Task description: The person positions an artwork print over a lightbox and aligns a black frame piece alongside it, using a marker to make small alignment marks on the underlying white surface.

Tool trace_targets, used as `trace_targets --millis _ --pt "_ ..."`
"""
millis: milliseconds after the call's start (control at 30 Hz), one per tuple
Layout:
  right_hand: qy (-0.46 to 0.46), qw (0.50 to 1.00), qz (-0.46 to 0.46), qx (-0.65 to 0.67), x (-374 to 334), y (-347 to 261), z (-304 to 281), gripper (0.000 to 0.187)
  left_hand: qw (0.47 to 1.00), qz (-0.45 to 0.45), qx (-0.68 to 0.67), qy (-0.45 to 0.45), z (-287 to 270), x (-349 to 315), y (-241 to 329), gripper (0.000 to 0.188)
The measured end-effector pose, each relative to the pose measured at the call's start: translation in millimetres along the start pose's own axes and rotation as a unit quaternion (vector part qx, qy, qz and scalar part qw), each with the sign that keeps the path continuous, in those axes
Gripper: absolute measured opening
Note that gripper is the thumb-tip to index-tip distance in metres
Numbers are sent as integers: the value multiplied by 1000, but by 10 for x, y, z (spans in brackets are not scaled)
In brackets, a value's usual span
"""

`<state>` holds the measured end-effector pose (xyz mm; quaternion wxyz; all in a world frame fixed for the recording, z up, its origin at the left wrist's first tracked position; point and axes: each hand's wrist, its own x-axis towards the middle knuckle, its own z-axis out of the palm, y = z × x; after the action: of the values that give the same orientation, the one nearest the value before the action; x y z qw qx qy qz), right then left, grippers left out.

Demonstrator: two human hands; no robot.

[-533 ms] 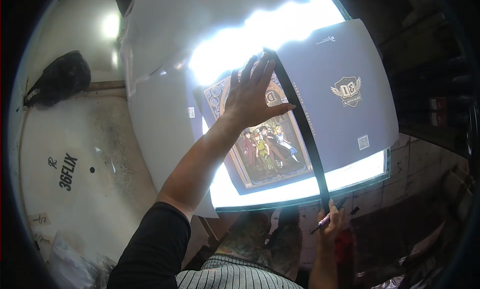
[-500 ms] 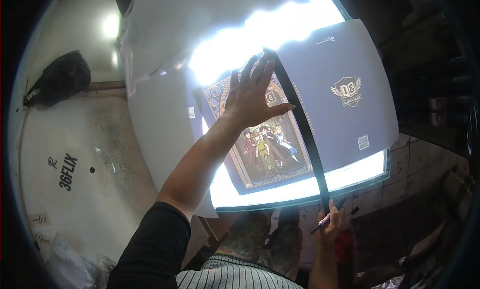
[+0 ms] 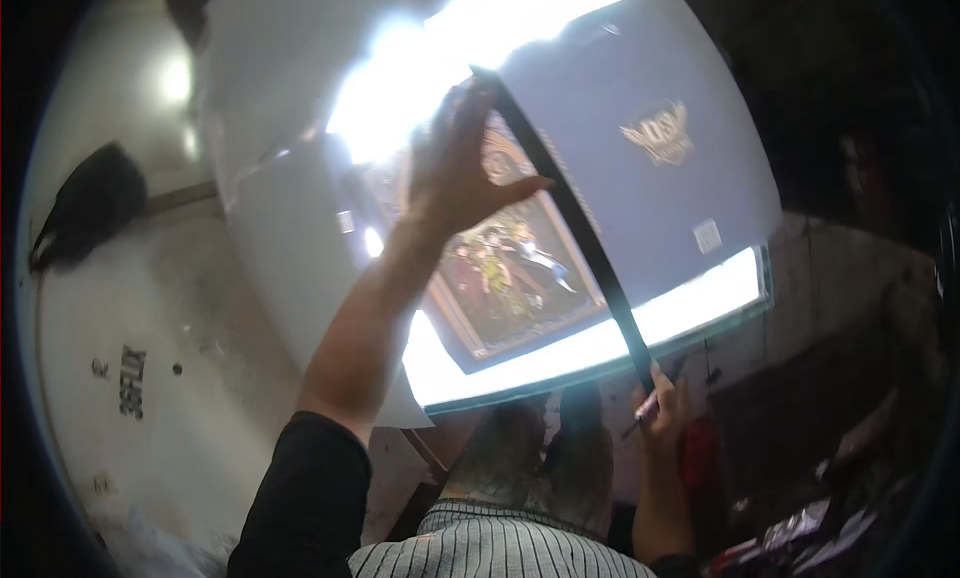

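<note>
A dark blue printed cover sheet (image 3: 650,218) lies on a brightly lit glass panel (image 3: 540,388), with a framed picture of figures on its left part and a winged emblem on its right. Slanting across the sheet is a long, thin black strip (image 3: 580,226), like a ruler. My left hand (image 3: 450,183) rests with fingers stretched out on the picture, its thumb touching the strip and its fingertips near the far end. At the near end, my right hand (image 3: 665,413) grips the strip and also holds a slim pen (image 3: 640,418). The view is blurred.
A large pale sheet (image 3: 270,218) sits under and left of the print. Further left is a white surface (image 3: 130,308) with black lettering and a dark bag-like bundle (image 3: 90,203). Shiny packages (image 3: 800,523) lie low at the right. The panel's glass edge (image 3: 768,278) projects over the floor.
The whole scene has shifted left and slightly up in the picture, with blur. Both hands keep their places on the strip and sheet; the pen stays in my right hand.
</note>
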<state>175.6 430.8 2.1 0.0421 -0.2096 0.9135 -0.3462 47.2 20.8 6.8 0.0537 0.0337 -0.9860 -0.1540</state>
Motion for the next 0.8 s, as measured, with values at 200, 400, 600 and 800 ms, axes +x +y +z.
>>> trace_targets --millis 200,400,600,800 --pt "-11 998 34 49 96 -60 -14 36 998 7 53 -17 -77 26 63 114" --pt "12 998 37 54 77 -54 11 39 996 -29 71 -44 -23 9 85 116" --pt "-13 997 52 46 93 -96 -33 40 996 -21 77 -38 -17 -4 52 115" --pt "-8 998 47 45 115 -111 -26 41 997 -14 72 -27 -8 3 46 115"
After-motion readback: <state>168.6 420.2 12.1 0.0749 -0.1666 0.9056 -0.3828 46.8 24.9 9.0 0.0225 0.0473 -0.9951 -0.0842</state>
